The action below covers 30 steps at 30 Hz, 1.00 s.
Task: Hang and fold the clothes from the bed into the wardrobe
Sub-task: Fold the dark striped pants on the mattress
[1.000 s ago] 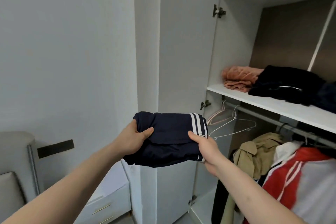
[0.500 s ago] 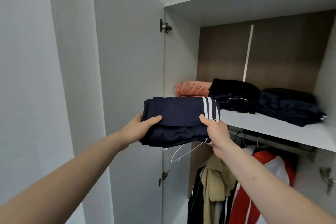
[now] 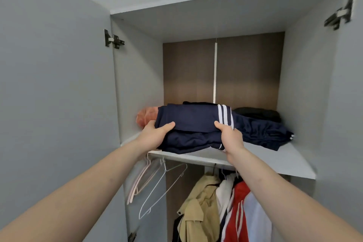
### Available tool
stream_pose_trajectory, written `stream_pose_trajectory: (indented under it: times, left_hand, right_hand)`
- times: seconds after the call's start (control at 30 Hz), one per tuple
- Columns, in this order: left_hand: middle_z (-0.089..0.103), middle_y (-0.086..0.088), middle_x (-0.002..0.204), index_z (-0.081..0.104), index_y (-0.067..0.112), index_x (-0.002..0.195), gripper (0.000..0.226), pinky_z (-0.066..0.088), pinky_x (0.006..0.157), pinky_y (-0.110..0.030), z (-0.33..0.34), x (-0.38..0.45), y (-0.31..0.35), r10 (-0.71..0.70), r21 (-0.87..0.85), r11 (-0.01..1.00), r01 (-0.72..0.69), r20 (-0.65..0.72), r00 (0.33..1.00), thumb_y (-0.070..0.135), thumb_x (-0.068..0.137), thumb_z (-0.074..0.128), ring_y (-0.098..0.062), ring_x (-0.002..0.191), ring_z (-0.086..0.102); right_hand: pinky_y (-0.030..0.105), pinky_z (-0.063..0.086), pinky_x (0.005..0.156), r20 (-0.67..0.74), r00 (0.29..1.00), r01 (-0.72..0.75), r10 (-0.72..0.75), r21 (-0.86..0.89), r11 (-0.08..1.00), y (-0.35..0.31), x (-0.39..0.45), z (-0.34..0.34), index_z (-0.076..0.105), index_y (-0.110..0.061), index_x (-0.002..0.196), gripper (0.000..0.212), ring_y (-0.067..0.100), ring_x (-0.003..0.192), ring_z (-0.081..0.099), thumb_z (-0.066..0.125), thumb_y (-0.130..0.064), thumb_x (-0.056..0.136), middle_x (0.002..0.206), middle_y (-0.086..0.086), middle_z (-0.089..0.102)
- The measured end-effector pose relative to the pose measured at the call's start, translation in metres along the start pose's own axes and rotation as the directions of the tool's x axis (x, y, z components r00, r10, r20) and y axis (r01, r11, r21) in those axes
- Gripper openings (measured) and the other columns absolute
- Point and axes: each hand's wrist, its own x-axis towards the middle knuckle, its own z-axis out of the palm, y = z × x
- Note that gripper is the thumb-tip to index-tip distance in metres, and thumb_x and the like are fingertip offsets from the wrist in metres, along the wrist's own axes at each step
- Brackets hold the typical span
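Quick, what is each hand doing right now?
Left hand: grips the left end of the folded navy garment.
Right hand: grips its right end, by the white stripes.

A pink folded garment (image 3: 146,119) lies at the 9 o'clock end of the shelf (image 3: 284,161). A navy folded pile (image 3: 261,133) sits toward 3 o'clock, with a black folded garment (image 3: 259,114) just behind it against the brown back panel (image 3: 188,70). Below the shelf, at 7 o'clock, pink hangers (image 3: 137,180) and a white wire hanger (image 3: 157,188) hang bare. At 5 o'clock hang a beige coat (image 3: 196,208) and a red jacket (image 3: 235,212) with white stripes. Metal hinges sit at 10 o'clock (image 3: 114,39) and 2 o'clock (image 3: 339,14).
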Motion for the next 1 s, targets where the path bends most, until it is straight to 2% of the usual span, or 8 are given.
stream_pose_trajectory:
  times: [0.2, 0.33, 0.43, 0.6, 0.73, 0.8, 0.87, 1.0]
  left_hand:
    - [0.067, 0.011, 0.118, 0.052, 0.030, 0.127, 0.059, 0.056, 0.056, -0.022, 0.068, 0.082, 0.030, 0.068, -0.118, 0.991, -0.056, 0.096, 0.993, 0.057, 0.082, 0.079, -0.011, 0.095, 0.071]
    - [0.056, 0.021, 0.131, 0.029, 0.033, 0.156, 0.097, 0.057, 0.089, -0.035, 0.116, 0.132, 0.057, 0.136, -0.092, 0.988, -0.122, 0.172, 0.976, 0.063, 0.077, 0.078, -0.010, 0.116, 0.062]
    - [0.043, 0.011, 0.154, 0.020, 0.040, 0.161, 0.098, 0.044, 0.114, -0.044, 0.154, 0.163, 0.069, 0.179, -0.107, 0.982, -0.158, 0.232, 0.956, 0.057, 0.081, 0.076, -0.017, 0.133, 0.053]
    - [0.050, 0.031, 0.122, 0.031, 0.040, 0.157, 0.075, 0.043, 0.102, -0.032, 0.216, 0.198, 0.066, 0.219, -0.112, 0.975, -0.190, 0.380, 0.899, 0.037, 0.094, 0.070, -0.006, 0.116, 0.055]
    - [0.046, 0.011, 0.154, 0.033, 0.034, 0.159, 0.071, 0.041, 0.108, -0.026, 0.262, 0.215, 0.048, 0.219, -0.023, 0.972, -0.234, 0.446, 0.868, 0.028, 0.097, 0.067, -0.013, 0.130, 0.052]
    - [0.023, 0.002, 0.170, 0.029, 0.033, 0.162, 0.071, 0.027, 0.123, -0.032, 0.283, 0.221, 0.028, 0.186, 0.261, 0.895, -0.362, 0.520, 0.834, 0.039, 0.099, 0.062, -0.023, 0.152, 0.031]
    - [0.006, 0.005, 0.173, 0.024, 0.038, 0.162, 0.071, 0.016, 0.127, -0.039, 0.300, 0.224, 0.011, 0.123, 0.506, 0.713, -0.485, 0.591, 0.797, 0.051, 0.100, 0.054, -0.031, 0.157, 0.011]
    - [0.022, 0.003, 0.165, 0.034, 0.035, 0.154, 0.062, 0.029, 0.121, -0.044, 0.308, 0.228, 0.012, 0.223, 0.569, 0.616, -0.545, 0.538, 0.813, 0.050, 0.096, 0.052, -0.033, 0.148, 0.019]
  right_hand:
    - [0.041, 0.057, 0.092, -0.179, 0.981, 0.081, -0.079, 0.003, 0.997, -0.041, 0.084, -0.030, 0.064, -0.026, 0.100, 0.027, 0.022, 0.098, 0.068, 0.078, -0.037, 0.079, 0.109, -0.003, 0.072]
    - [0.043, 0.057, 0.093, -0.272, 0.958, 0.096, -0.088, 0.016, 0.995, -0.073, 0.137, -0.057, 0.063, -0.020, 0.119, 0.048, 0.027, 0.104, 0.066, 0.076, -0.039, 0.077, 0.115, 0.000, 0.069]
    - [0.050, 0.058, 0.096, -0.328, 0.939, 0.110, -0.101, 0.009, 0.994, -0.095, 0.173, -0.078, 0.058, -0.014, 0.135, 0.066, 0.032, 0.111, 0.066, 0.076, -0.039, 0.077, 0.127, 0.006, 0.066]
    - [0.045, 0.062, 0.070, -0.433, 0.897, 0.069, -0.083, -0.049, 0.996, -0.104, 0.221, -0.119, 0.058, -0.011, 0.131, 0.058, 0.030, 0.100, 0.065, 0.076, -0.034, 0.080, 0.121, 0.008, 0.064]
    - [0.039, 0.058, 0.064, -0.456, 0.890, -0.080, -0.012, -0.182, 0.980, -0.082, 0.248, -0.155, 0.052, -0.009, 0.136, 0.061, 0.034, 0.106, 0.064, 0.074, -0.034, 0.085, 0.127, 0.013, 0.062]
    - [0.043, 0.054, 0.086, -0.464, 0.882, -0.184, -0.076, -0.490, 0.852, -0.059, 0.256, -0.168, 0.033, -0.005, 0.146, 0.074, 0.042, 0.122, 0.057, 0.071, -0.032, 0.089, 0.142, 0.019, 0.052]
    - [0.047, 0.045, 0.103, -0.368, 0.892, -0.164, -0.263, -0.804, 0.571, -0.037, 0.260, -0.174, 0.020, -0.009, 0.153, 0.082, 0.045, 0.132, 0.048, 0.068, -0.033, 0.091, 0.153, 0.022, 0.039]
    - [0.052, 0.029, 0.117, 0.033, 0.803, -0.006, -0.595, -0.998, -0.063, -0.036, 0.261, -0.167, 0.022, -0.025, 0.160, 0.081, 0.036, 0.148, 0.026, 0.060, -0.041, 0.090, 0.166, 0.010, 0.022]
